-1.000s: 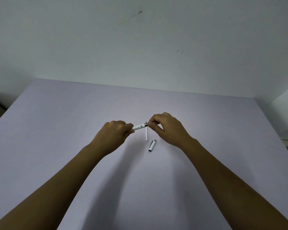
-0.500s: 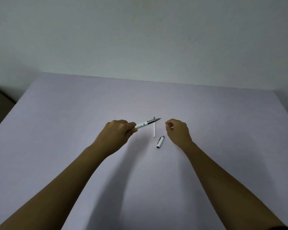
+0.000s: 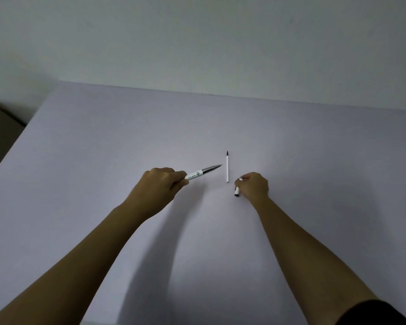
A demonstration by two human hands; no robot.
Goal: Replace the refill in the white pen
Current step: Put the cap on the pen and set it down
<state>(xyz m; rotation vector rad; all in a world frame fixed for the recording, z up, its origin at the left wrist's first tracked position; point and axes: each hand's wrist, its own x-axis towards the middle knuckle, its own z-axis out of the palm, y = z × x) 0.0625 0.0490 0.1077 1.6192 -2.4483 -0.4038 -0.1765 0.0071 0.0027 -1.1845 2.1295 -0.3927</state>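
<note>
White plastic marks nearly everything in play: the white pen (image 3: 198,174), a loose refill (image 3: 227,168) and the pen cap (image 3: 237,191), all over a pale lilac table (image 3: 103,141). Taking the loose refill as the landmark, the pen hangs just to its left, clear of the tabletop, its grey metal tip pointing up and right toward the refill without touching it. The left hand (image 3: 161,186) is closed in a fist around the rear of the barrel, so only the printed front part and the tip section show. The refill lies flat on the table, its dark point aimed away from the person. Just right of its near end is the right hand (image 3: 253,187), fingers curled over the cap, which pokes out below the hand with its dark end toward the person; the hand seems to be pinching it, though whether the cap is lifted or resting on the table cannot be told.

Judging by the tip section already seated on the barrel, the swap looks done and the refill on the table is probably the spent one. Capping appears to be the step in hand. That calls for bringing the cap's open mouth round to face the tip, lining it up with the barrel's axis, and pushing it home while the left hand keeps the pen steady.
</note>
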